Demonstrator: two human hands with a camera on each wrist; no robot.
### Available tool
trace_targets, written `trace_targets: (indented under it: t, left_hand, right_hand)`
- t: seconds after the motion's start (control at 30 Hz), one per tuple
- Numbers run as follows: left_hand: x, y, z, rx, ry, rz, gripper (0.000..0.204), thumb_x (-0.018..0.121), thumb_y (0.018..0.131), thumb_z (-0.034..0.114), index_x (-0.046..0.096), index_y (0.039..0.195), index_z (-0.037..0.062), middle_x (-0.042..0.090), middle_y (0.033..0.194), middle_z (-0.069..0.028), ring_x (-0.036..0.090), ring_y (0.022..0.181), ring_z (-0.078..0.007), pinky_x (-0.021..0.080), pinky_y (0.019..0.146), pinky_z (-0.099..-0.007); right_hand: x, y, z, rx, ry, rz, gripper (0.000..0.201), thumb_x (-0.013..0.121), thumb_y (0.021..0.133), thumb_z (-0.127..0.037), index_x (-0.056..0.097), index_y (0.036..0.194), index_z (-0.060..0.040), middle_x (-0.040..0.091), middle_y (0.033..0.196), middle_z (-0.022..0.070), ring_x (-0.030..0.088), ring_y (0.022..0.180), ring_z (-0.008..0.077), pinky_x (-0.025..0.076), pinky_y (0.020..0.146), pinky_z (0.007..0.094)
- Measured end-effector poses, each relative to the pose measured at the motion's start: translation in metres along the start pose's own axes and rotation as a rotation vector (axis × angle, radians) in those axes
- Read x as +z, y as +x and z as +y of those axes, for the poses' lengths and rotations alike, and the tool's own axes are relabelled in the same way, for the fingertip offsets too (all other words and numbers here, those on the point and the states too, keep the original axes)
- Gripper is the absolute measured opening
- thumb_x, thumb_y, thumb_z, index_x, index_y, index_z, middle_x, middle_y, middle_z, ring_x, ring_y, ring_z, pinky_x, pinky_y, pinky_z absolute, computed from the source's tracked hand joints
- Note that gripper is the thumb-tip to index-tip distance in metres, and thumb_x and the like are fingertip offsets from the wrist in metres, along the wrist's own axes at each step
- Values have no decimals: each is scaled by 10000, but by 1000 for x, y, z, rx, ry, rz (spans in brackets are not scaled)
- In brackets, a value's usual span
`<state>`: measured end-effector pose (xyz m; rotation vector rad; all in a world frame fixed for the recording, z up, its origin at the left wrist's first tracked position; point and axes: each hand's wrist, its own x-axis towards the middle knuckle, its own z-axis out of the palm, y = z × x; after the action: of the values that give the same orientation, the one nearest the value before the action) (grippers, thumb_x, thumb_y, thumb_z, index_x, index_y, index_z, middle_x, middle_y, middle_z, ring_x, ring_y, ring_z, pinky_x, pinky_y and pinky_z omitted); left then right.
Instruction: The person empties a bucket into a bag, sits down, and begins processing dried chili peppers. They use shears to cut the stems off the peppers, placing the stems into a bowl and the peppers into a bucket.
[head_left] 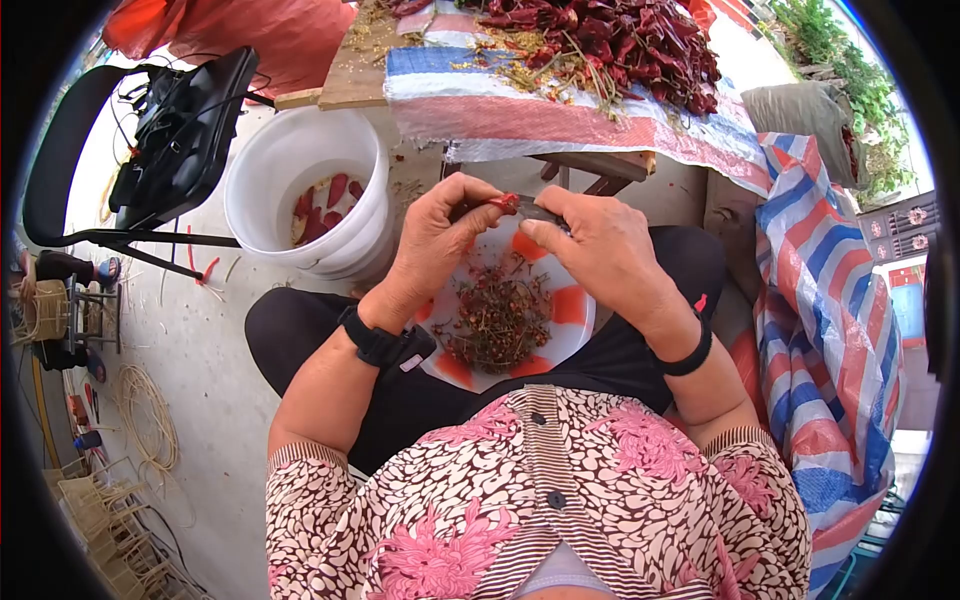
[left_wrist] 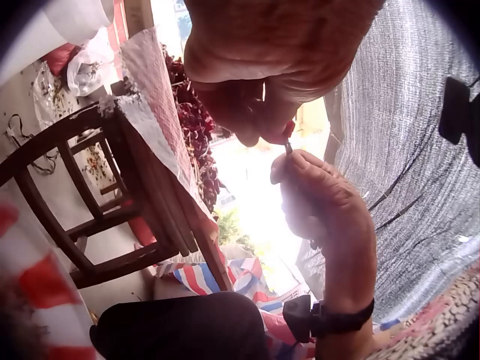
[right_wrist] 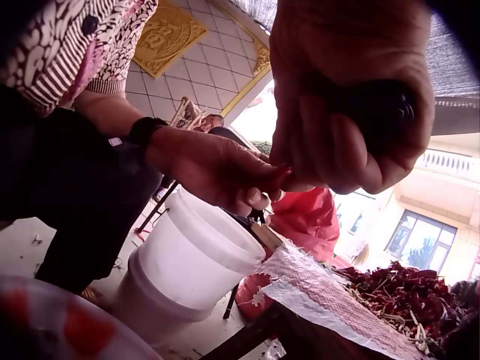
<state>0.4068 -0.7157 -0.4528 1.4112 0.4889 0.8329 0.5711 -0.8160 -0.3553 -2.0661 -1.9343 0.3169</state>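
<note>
Above the basin both hands meet at a dried red chili (head_left: 508,203). My left hand (head_left: 440,228) pinches the chili between thumb and fingers. My right hand (head_left: 608,242) grips a small tool with a dark handle (right_wrist: 382,112) and a grey metal part (head_left: 540,212) pointing at the chili; its exact kind I cannot tell. Below them, a white basin with red patches (head_left: 570,305) sits between the legs, holding a pile of brownish stems and caps (head_left: 495,320). A white bucket (head_left: 365,225) on the left contains several red chilies (head_left: 325,210).
In front, a low table covered with a striped woven sheet (head_left: 560,125) bears a heap of dried chilies (head_left: 640,45). A black folding chair (head_left: 170,140) stands to the left. Striped plastic cloth (head_left: 820,350) hangs at the right. Coiled cane (head_left: 150,420) lies on the floor.
</note>
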Motion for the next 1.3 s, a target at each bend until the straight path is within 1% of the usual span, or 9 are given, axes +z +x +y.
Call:
trace_targets:
  t: [0.1, 0.3, 0.4, 0.6, 0.7, 0.9, 1.0, 1.13, 1.3]
  left_hand:
    - [2, 0, 0, 103, 128, -2, 118, 630, 902, 26, 625, 1020, 28, 631, 940, -4, 581, 873, -76, 474, 791, -225]
    - [8, -2, -7, 91, 215, -10, 104, 637, 899, 33, 623, 1002, 21, 627, 912, -3, 576, 855, -72, 471, 772, -218]
    - [9, -4, -10, 30, 162, -67, 86, 624, 915, 50, 622, 999, 30, 635, 888, -5, 581, 827, -72, 477, 750, -216]
    - [13, -6, -5, -52, -114, -170, 85, 610, 939, 117, 622, 993, 52, 644, 878, -8, 587, 788, -71, 486, 719, -225]
    - [12, -4, -5, -35, -168, -187, 97, 607, 941, 126, 622, 997, 48, 643, 889, -7, 588, 790, -74, 489, 720, -231]
    - [14, -3, 0, 4, -253, -174, 103, 597, 947, 117, 614, 1017, 43, 640, 904, -1, 585, 806, -80, 485, 723, -231]
    - [11, -4, -2, -25, -270, -186, 111, 589, 956, 140, 609, 1016, 49, 629, 876, 6, 572, 783, -75, 474, 703, -230]
    - [8, -7, 1, -180, -252, -162, 142, 581, 966, 195, 607, 1011, 63, 607, 839, 13, 538, 738, -64, 449, 667, -226]
    - [9, -10, 1, -218, -206, -191, 160, 583, 968, 229, 607, 1006, 75, 589, 820, 24, 488, 701, -52, 412, 649, -207]
  right_hand:
    - [1, -1, -2, 7, -65, -14, 262, 580, 886, -335, 566, 889, -74, 642, 788, 141, 631, 781, 362, 479, 664, 470]
    - [11, -3, 0, 54, -73, -29, 250, 581, 885, -313, 575, 893, -64, 640, 806, 159, 627, 807, 372, 482, 680, 470]
    - [17, -5, 11, 72, 104, -74, 260, 587, 900, -308, 587, 912, -48, 648, 756, 117, 648, 729, 321, 493, 647, 413]
    - [26, -4, 36, 342, 1296, -499, 258, 521, 982, -283, 590, 876, -58, 494, 628, -57, 460, 501, 33, 353, 412, 210]
    - [38, -10, 42, 357, 1701, -615, 248, 489, 997, -277, 579, 892, -71, 434, 591, -59, 349, 413, 15, 275, 364, 190]
    - [60, -17, 32, 321, 2208, -628, 273, 452, 1010, -313, 556, 921, -77, 362, 570, -68, 286, 374, 14, 245, 363, 200]
    - [58, -18, 34, 212, 2058, -605, 280, 495, 996, -322, 572, 935, -59, 454, 616, -56, 378, 421, 47, 339, 430, 200]
    - [46, -27, 32, 39, 869, -63, 337, 663, 888, -357, 611, 982, -38, 625, 739, 20, 573, 661, 183, 470, 663, 295]
    - [23, -33, 20, 18, 394, 108, 290, 665, 862, -350, 622, 995, -96, 632, 761, 115, 621, 681, 277, 475, 627, 350]
